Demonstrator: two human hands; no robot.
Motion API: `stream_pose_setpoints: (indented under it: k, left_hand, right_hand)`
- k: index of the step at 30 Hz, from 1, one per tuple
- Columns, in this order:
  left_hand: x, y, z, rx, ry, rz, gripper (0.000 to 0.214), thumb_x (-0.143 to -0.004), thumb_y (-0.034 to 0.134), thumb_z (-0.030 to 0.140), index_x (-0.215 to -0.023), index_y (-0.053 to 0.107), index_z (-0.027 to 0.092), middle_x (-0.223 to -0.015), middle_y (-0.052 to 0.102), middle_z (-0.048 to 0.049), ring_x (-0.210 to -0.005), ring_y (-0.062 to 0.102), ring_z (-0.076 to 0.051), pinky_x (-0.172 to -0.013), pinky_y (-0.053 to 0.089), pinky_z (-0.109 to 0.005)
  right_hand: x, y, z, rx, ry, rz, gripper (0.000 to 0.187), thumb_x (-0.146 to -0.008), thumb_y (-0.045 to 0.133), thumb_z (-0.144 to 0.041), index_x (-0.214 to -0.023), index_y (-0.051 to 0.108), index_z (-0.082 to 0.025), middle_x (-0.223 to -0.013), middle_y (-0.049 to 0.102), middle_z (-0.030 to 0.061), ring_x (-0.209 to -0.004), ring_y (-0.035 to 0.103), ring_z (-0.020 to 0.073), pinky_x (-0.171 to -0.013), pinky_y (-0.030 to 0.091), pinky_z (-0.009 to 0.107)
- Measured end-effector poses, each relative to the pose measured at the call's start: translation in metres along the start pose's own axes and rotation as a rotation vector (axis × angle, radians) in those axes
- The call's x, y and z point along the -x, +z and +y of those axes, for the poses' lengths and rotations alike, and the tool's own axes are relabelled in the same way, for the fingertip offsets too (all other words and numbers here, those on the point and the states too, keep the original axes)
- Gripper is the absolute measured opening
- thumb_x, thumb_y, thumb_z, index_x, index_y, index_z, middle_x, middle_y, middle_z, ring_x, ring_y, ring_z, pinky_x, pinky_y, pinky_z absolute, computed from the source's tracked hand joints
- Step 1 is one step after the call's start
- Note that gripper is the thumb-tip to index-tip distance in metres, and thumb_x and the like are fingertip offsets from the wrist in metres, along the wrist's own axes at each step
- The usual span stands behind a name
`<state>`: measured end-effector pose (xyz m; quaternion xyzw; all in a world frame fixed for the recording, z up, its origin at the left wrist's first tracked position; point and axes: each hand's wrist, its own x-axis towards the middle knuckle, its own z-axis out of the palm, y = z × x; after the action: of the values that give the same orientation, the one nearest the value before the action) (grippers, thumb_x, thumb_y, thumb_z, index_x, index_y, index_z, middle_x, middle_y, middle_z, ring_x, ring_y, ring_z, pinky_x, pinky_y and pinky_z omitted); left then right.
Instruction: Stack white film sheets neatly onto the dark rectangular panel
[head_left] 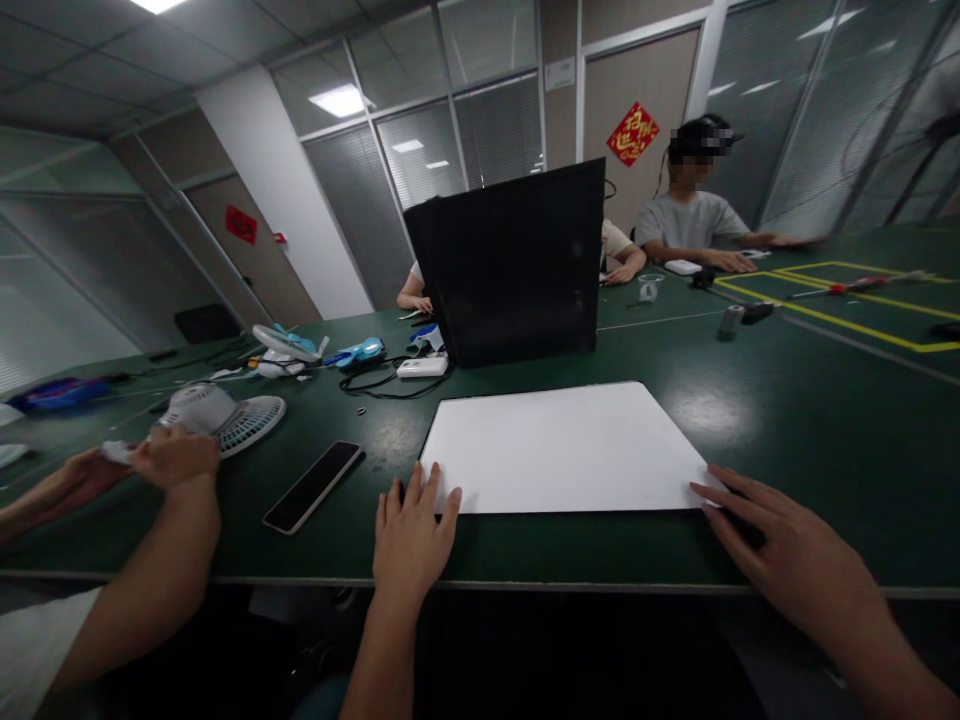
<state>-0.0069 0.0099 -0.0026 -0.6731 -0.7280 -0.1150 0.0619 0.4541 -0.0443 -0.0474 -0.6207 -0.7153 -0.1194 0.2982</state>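
A white rectangular board (566, 450) with a thin dark edge lies flat on the green table, long side toward me. At its near left corner rests my left hand (412, 530), fingers spread and fingertips touching the board's edge. My right hand (784, 550) is at the near right corner, its fingers stretched out and their tips on the board's corner. Neither hand is closed around anything. Left of my left hand lies a smartphone (313, 487) with a dark screen. Just behind the board stands a large black panel (517, 265), slightly tilted.
A co-worker's hands (176, 455) work at a white fan (251, 422) on the left. A white box (422, 367) with black cables, blue items (360, 352) and a small cylinder (730, 320) lie farther back. Other people sit across the table. Yellow tape (847, 305) marks the right side.
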Motion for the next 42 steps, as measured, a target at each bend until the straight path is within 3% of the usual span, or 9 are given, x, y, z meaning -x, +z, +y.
stream_pose_setpoints:
  k: [4,7,10,15,26,42]
  left_hand:
    - [-0.0013,-0.0001,0.0004,0.001,-0.001,-0.015,0.068,-0.109,0.041,0.058,-0.167,0.045,0.023,-0.174,0.04,-0.0107,-0.159,0.037,-0.045,-0.13,0.027,-0.064]
    - [-0.0004,-0.0011,0.0009,0.013,-0.027,0.011,0.073,-0.109,0.041,0.058,-0.167,0.043,0.013,-0.173,0.039,-0.0203,-0.159,0.037,-0.045,-0.129,0.029,-0.062]
    - [0.0017,-0.0028,0.001,0.055,-0.062,0.083,0.071,-0.109,0.041,0.056,-0.162,0.047,0.009,-0.163,0.048,-0.0263,-0.151,0.047,-0.043,-0.123,0.039,-0.058]
    - [0.0031,-0.0038,0.0002,0.095,-0.044,0.13,0.063,-0.109,0.043,0.05,-0.155,0.054,0.008,-0.145,0.062,-0.0232,-0.137,0.058,-0.038,-0.118,0.045,-0.054]
    - [0.0017,-0.0044,0.0016,0.032,-0.049,0.041,0.064,-0.108,0.044,0.049,-0.16,0.053,0.011,-0.165,0.052,-0.0181,-0.153,0.045,-0.041,-0.126,0.036,-0.058]
    - [0.002,-0.0013,-0.0009,0.026,-0.033,0.055,0.059,-0.107,0.047,0.047,-0.154,0.061,0.014,-0.165,0.051,-0.0174,-0.152,0.047,-0.04,-0.125,0.038,-0.056]
  right_hand:
    - [0.0013,-0.0002,0.0006,0.006,-0.014,-0.024,0.054,-0.111,0.035,-0.063,-0.134,0.073,-0.032,-0.151,0.059,0.0035,-0.126,0.065,0.0335,-0.102,0.061,0.065]
    - [0.002,0.0005,0.0016,0.027,-0.041,-0.019,0.056,-0.111,0.032,-0.065,-0.136,0.071,-0.033,-0.151,0.058,0.0032,-0.129,0.063,0.033,-0.102,0.06,0.066]
    - [0.0023,0.0017,0.0025,0.046,-0.054,-0.019,0.058,-0.112,0.03,-0.066,-0.138,0.07,-0.033,-0.153,0.057,0.0039,-0.133,0.061,0.033,-0.103,0.06,0.066]
    - [0.0033,0.0026,0.004,0.06,-0.056,-0.039,0.058,-0.112,0.031,-0.066,-0.141,0.068,-0.033,-0.155,0.055,0.0031,-0.135,0.059,0.0329,-0.104,0.058,0.065]
    - [0.0031,0.0028,0.0058,0.078,-0.067,-0.057,0.057,-0.112,0.03,-0.067,-0.145,0.064,-0.036,-0.158,0.052,0.0009,-0.138,0.057,0.0322,-0.103,0.059,0.066]
    - [0.0019,0.0015,0.0035,0.079,-0.087,-0.024,0.056,-0.113,0.029,-0.065,-0.144,0.063,-0.034,-0.157,0.054,0.0017,-0.134,0.059,0.0309,-0.1,0.061,0.066]
